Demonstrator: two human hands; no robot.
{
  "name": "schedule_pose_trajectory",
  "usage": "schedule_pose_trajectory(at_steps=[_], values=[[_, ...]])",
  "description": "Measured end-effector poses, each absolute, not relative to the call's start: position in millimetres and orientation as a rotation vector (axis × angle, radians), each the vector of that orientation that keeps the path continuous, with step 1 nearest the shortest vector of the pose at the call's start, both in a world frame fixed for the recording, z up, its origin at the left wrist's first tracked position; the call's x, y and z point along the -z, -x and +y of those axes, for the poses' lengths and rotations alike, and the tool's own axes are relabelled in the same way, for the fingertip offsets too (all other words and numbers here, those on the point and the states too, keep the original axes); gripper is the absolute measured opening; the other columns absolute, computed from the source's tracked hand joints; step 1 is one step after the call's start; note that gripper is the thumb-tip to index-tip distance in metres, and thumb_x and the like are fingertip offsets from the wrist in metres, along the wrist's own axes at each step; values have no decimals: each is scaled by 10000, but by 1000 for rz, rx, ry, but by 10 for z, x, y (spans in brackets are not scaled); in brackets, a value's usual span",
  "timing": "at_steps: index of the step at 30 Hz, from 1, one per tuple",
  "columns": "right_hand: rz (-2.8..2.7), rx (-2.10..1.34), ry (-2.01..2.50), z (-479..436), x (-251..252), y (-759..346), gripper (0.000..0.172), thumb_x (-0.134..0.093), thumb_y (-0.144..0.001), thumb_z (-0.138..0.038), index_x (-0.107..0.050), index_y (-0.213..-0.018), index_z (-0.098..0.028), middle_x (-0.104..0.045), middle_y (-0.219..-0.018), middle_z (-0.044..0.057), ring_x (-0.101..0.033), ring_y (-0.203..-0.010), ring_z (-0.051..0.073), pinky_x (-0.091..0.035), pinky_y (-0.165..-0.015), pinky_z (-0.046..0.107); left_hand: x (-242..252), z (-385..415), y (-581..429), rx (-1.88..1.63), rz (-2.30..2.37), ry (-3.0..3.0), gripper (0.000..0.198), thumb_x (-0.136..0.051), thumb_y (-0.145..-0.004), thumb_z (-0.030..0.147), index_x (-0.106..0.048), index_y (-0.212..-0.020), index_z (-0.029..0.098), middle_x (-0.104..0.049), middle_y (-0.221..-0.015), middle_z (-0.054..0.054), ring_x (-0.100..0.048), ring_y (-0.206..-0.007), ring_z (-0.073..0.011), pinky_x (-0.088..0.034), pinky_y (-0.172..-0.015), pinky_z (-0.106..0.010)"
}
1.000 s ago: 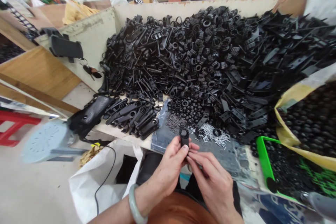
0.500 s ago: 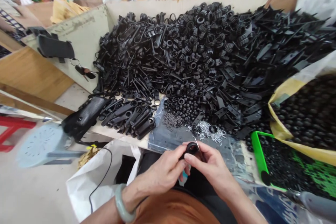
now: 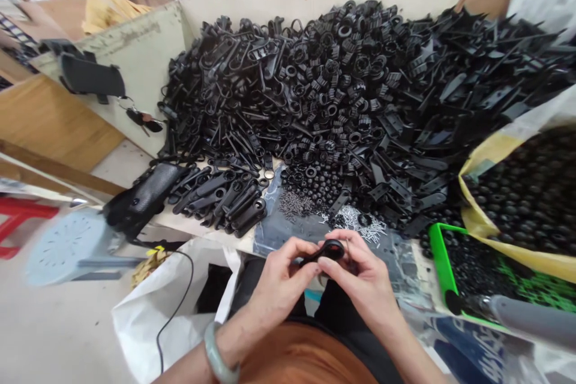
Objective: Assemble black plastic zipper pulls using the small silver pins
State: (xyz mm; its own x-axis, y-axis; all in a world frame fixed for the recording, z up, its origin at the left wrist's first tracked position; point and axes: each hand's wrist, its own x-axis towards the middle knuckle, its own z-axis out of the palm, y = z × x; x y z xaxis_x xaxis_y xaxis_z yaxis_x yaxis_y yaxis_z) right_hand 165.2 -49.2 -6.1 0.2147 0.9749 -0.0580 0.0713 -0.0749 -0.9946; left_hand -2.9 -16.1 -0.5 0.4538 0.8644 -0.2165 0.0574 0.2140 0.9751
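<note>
Above my lap, at the front edge of the bench, both hands hold one black plastic handle with a ring-shaped end (image 3: 333, 247). My left hand (image 3: 283, 273) pinches its narrow end between thumb and fingers. At the ring end, my right hand (image 3: 362, 273) is closed, its thumb in front and its fingers behind; whether it also holds a small pin is hidden. Just beyond the hands lie silver pins (image 3: 360, 223), small dark pins (image 3: 296, 203) and black beads (image 3: 317, 185). To the left, similar black handles (image 3: 220, 198) lie in rows.
A large heap of black plastic parts (image 3: 315, 84) fills the bench up to its back board. On the right stand a green tray (image 3: 443, 270), a yellow-edged sack (image 3: 479, 216) of black balls and a grey cylindrical tool (image 3: 531, 318). A white bag (image 3: 144, 324) hangs below left.
The handle has turned in my hands so its ring end faces up and sideways. My right hand's fingers have shifted around the ring, and the thin metal pin seen upright there no longer shows clearly.
</note>
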Motion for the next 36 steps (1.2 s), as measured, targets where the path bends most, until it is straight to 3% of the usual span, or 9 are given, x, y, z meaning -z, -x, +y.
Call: schedule_pose_trajectory(at_steps=[5,11,16,21,28,32,36], values=[[-1020,-1172,1429,-543,20,-1637,276,-776,-836,-462,-781,-886,-190,-654,-772,20,-563,-664,158,-498,-595,260,-1,-159,81,-644,942,-1305,224,-676,-955,393,-748,-1012,189,-752,-906,-56,-669,-798,-186,-524,-750,-274],[-970,-1184,1416,-546,83,-1565,321,-770,-841,-492,-768,-897,-176,-652,-775,23,-561,-660,155,-503,-606,269,8,-164,102,-638,981,-1280,236,-687,-946,403,-735,-967,174,-741,-842,-52,-665,-726,-168,-522,-688,-262],[-785,-1385,1302,-474,129,-1512,372,-838,-781,-515,-743,-912,-180,-646,-785,13,-564,-664,142,-521,-598,253,2,-183,14,-743,956,-959,334,-797,-839,479,-687,-875,166,-707,-753,-22,-655,-662,-155,-568,-645,-271],[-686,-1466,1280,-510,108,-1470,412,-848,-772,-531,-795,-999,-192,-688,-926,65,-639,-769,184,-593,-638,287,-9,-196,-36,-824,965,-848,350,-860,-782,456,-694,-867,160,-740,-839,-35,-659,-719,-145,-579,-700,-267],[-650,-1377,1281,-580,81,-1437,421,-827,-801,-522,-811,-1101,-228,-727,-1040,91,-698,-850,218,-617,-692,319,-8,-157,4,-767,915,-896,277,-835,-819,414,-734,-905,171,-755,-852,-49,-688,-787,-173,-584,-788,-305],[-813,-1150,1302,-572,67,-1400,310,-776,-865,-477,-814,-1034,-220,-730,-1006,82,-695,-881,212,-599,-749,303,-7,-165,10,-847,1039,-1109,195,-817,-831,370,-762,-850,184,-701,-1101,-94,-684,-1031,-233,-587,-829,-300],[-845,-1140,1287,-565,52,-1389,333,-745,-886,-506,-793,-1027,-208,-749,-924,77,-708,-823,219,-600,-734,314,-32,-171,28,-927,1130,-1130,187,-830,-813,319,-695,-849,195,-565,-1287,-80,-654,-1127,-238,-590,-909,-337]])
